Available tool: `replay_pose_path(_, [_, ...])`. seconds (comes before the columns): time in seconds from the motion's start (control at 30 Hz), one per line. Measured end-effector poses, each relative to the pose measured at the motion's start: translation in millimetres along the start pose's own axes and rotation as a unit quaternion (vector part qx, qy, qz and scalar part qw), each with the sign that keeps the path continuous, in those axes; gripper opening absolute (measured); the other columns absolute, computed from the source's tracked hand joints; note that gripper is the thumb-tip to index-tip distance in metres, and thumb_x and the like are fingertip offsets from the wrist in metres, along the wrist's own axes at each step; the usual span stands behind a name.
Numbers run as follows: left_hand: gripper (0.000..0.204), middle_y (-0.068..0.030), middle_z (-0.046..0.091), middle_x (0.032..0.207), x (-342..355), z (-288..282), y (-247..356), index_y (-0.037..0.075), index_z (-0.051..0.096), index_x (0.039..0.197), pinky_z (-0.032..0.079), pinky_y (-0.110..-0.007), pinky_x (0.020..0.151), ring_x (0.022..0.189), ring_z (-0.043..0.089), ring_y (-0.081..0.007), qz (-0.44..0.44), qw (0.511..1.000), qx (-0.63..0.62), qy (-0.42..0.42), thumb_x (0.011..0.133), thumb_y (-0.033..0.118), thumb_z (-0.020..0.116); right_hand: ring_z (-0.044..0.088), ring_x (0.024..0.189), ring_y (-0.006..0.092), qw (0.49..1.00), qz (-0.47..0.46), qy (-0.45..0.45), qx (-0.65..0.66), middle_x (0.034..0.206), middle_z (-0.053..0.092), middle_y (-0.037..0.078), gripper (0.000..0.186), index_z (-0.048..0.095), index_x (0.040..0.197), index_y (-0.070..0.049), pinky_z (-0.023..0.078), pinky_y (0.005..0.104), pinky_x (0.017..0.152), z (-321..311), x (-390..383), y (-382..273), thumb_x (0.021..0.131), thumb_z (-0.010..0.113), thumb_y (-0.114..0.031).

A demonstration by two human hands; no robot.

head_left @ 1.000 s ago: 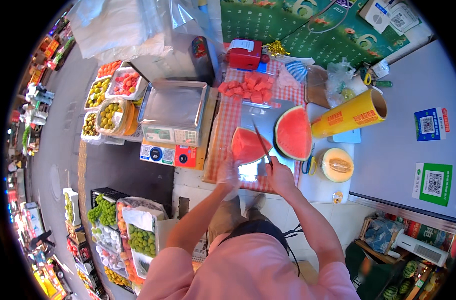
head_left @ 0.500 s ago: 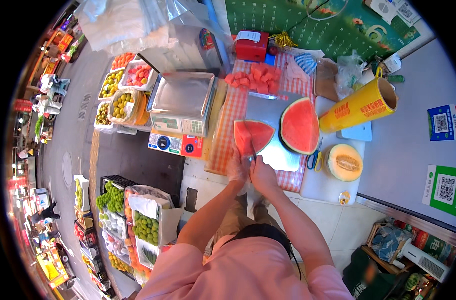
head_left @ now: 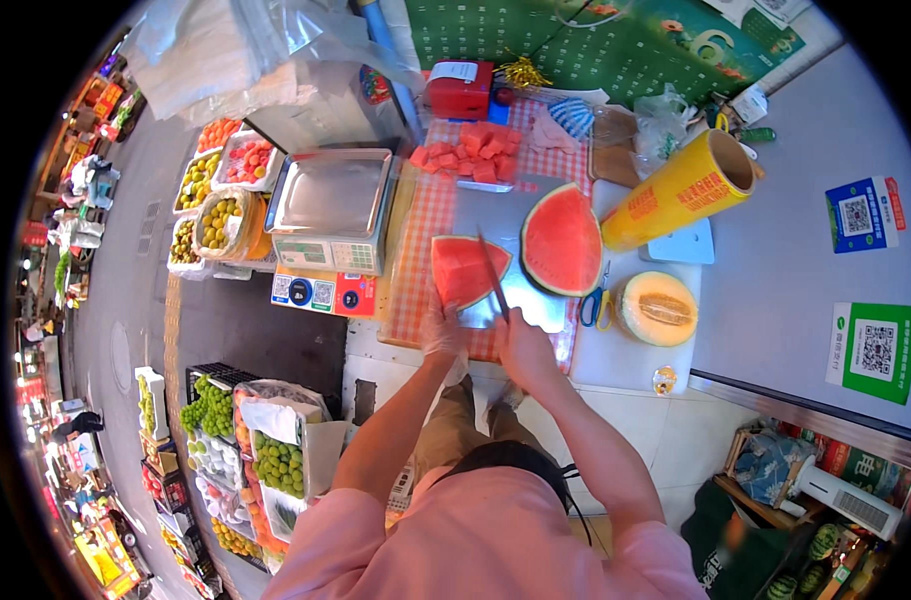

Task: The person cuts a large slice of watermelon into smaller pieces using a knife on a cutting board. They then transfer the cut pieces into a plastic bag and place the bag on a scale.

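Note:
My left hand (head_left: 443, 330), in a clear plastic glove, grips the lower edge of a cut watermelon wedge (head_left: 456, 268) on a steel board (head_left: 534, 315). In my right hand (head_left: 526, 348) is the handle of a knife (head_left: 494, 272), its blade angled up and leftward across the wedge's right part. A larger watermelon piece (head_left: 561, 240), red flesh up, lies just right of the wedge. Behind them are red watermelon cubes (head_left: 471, 155) on a checked cloth (head_left: 406, 315). My left fingertips are partly hidden under the glove's glare and the fruit.
A scale (head_left: 326, 200) stands left, with fruit trays (head_left: 246, 160) beside it. To the right are a yellow film roll (head_left: 666, 195), scissors (head_left: 598, 305) and a halved cantaloupe (head_left: 658, 310) on a white board. Crated grapes (head_left: 279, 465) lie lower left, beside the street.
The knife went down and left to the wedge half a second ago; now it sits slightly higher and farther right, angled over it. The whole view has shifted a little.

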State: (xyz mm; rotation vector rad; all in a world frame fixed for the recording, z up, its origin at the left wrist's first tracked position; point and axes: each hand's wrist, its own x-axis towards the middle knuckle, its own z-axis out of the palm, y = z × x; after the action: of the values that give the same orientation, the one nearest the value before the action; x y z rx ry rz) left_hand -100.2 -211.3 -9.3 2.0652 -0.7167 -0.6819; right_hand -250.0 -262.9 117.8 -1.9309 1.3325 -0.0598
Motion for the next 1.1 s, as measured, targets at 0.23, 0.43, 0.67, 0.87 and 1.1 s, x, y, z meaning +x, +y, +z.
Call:
replay_pose_path(0.23, [0.078,-0.0212,0.063,0.118,10,7,-13,0.019,0.010,0.156,0.050,-0.042,0.083,0.097,0.066,-0.0339,0.067,0.994,0.081,-0.003,0.093,0.014,0.057,0.062,0.078,0.0503,0.998,0.013,-0.024,0.058,0.080,0.064,0.030,0.034,0.048,0.112,0.002,0.049,0.0584,0.069,69,23,33,0.098,0.045,-0.028])
replay_pose_path(0.43, [0.082,-0.0178,0.057,0.131,14,10,-14,0.008,0.012,0.154,0.047,-0.036,0.091,0.112,0.059,-0.0287,-0.001,0.994,-0.103,-0.041,0.090,0.003,0.062,0.062,0.076,0.0493,0.993,0.018,-0.096,0.062,0.079,0.064,0.030,0.037,0.047,0.118,0.002,0.047,0.0585,0.070,39,-55,55,0.098,0.045,-0.030])
replay_pose_path(0.67, [0.076,-0.0083,0.060,0.109,5,-1,23,0.024,0.017,0.153,0.050,-0.028,0.057,0.073,0.056,-0.0122,-0.089,0.975,-0.175,-0.101,0.093,0.002,0.058,0.061,0.075,0.0484,0.991,-0.028,0.012,0.134,0.075,0.063,0.028,0.032,0.050,0.104,0.001,0.047,0.0564,0.064,-4,12,83,0.099,0.046,-0.030])
replay_pose_path(0.87, [0.075,-0.0051,0.061,0.101,11,3,-2,0.026,0.018,0.153,0.045,-0.026,0.048,0.066,0.053,-0.0104,-0.071,0.968,-0.222,-0.094,0.093,0.005,0.059,0.060,0.076,0.0495,0.984,-0.056,0.008,0.168,0.079,0.062,0.030,0.033,0.051,0.101,0.002,0.048,0.0543,0.066,19,38,97,0.099,0.047,-0.031])
replay_pose_path(1.1, [0.078,-0.0061,0.059,0.109,17,12,-29,0.026,0.018,0.153,0.044,-0.026,0.047,0.069,0.054,-0.0095,-0.035,0.975,-0.214,-0.052,0.092,0.001,0.059,0.058,0.047,0.0256,0.934,0.046,-0.149,0.321,0.066,0.061,0.018,0.031,0.053,0.098,0.001,0.045,0.0407,0.048,50,25,84,0.099,0.047,-0.030])
